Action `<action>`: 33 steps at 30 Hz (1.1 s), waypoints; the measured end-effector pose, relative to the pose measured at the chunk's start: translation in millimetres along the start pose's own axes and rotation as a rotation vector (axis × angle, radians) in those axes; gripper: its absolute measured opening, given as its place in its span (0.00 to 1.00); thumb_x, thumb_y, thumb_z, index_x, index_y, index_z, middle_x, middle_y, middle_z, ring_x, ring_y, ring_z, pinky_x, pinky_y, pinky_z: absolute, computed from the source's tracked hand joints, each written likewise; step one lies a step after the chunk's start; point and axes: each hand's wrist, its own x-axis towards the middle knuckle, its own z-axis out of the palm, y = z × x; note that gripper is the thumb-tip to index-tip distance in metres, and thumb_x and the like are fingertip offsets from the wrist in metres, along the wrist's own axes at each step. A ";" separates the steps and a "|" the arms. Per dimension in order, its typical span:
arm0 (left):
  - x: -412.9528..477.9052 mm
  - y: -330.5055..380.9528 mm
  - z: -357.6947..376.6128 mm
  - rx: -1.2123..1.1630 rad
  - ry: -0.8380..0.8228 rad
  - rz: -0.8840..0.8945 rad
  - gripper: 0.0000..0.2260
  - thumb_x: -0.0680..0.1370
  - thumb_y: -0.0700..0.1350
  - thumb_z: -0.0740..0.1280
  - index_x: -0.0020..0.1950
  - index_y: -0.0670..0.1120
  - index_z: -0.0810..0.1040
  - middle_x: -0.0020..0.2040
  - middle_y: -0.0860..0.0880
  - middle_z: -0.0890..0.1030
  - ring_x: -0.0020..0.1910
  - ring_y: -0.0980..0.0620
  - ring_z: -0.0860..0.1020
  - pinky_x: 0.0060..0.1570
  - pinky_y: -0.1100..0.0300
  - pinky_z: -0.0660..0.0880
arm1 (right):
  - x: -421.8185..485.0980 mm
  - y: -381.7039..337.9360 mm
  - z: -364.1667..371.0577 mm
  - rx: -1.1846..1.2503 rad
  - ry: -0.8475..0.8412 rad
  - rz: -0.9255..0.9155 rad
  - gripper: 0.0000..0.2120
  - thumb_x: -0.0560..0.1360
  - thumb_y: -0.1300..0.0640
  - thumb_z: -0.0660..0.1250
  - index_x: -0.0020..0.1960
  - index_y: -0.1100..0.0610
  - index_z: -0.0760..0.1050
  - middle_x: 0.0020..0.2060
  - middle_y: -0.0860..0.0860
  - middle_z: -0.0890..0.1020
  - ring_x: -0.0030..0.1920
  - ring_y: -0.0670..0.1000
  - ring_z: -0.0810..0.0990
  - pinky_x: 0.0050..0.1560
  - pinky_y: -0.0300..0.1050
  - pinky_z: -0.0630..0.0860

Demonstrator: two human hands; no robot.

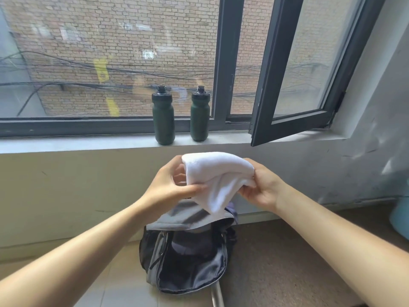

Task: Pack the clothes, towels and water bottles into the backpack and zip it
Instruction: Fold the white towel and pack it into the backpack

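**Desk:** Which step are you on?

**Operator:** The towel, I'd say. The dark grey fabric backpack sits on the floor below my hands. Its main compartment is unzipped and gaping, and inside I see dark lining and a greyish fold I can't identify.

**Desk:** And the towel?

**Operator:** The folded white terry towel hangs just above the opening. My left hand pinches its left edge, and my right hand curls round the other end.

**Desk:** Next?

**Operator:** Lower it straight into the mouth, leaving room. The left dark green plastic water bottle and the right water bottle stand upright on the pale windowsill, not yet packed.
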 end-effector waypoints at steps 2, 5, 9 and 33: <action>0.3 1.3 3.1 -0.068 -0.026 -0.021 0.30 0.65 0.49 0.79 0.67 0.51 0.77 0.58 0.45 0.86 0.59 0.44 0.84 0.58 0.46 0.81 | 2.9 0.7 -4.1 0.043 -0.011 -0.001 0.06 0.72 0.60 0.67 0.48 0.60 0.77 0.37 0.53 0.77 0.37 0.48 0.77 0.37 0.39 0.79; 1.5 4.5 12.1 -0.055 0.015 -0.014 0.26 0.67 0.44 0.79 0.64 0.50 0.78 0.57 0.45 0.85 0.59 0.42 0.83 0.58 0.43 0.82 | 4.8 1.1 -5.7 0.068 -0.026 0.000 0.05 0.78 0.61 0.63 0.50 0.61 0.77 0.38 0.53 0.78 0.36 0.48 0.78 0.35 0.38 0.80; 3.9 12.6 16.4 0.017 0.173 -0.017 0.15 0.72 0.42 0.81 0.53 0.47 0.78 0.51 0.38 0.83 0.44 0.44 0.86 0.36 0.52 0.83 | 1.6 -3.5 -5.3 0.112 -0.014 -0.004 0.08 0.81 0.61 0.60 0.48 0.62 0.76 0.34 0.53 0.78 0.30 0.47 0.79 0.28 0.38 0.78; -11.5 8.8 14.4 -0.241 -0.596 -0.337 0.19 0.82 0.47 0.62 0.72 0.43 0.73 0.59 0.46 0.84 0.57 0.49 0.82 0.55 0.58 0.78 | 1.5 5.9 -13.6 -0.610 -0.233 -0.201 0.18 0.78 0.60 0.68 0.67 0.58 0.76 0.53 0.55 0.83 0.53 0.56 0.82 0.46 0.47 0.83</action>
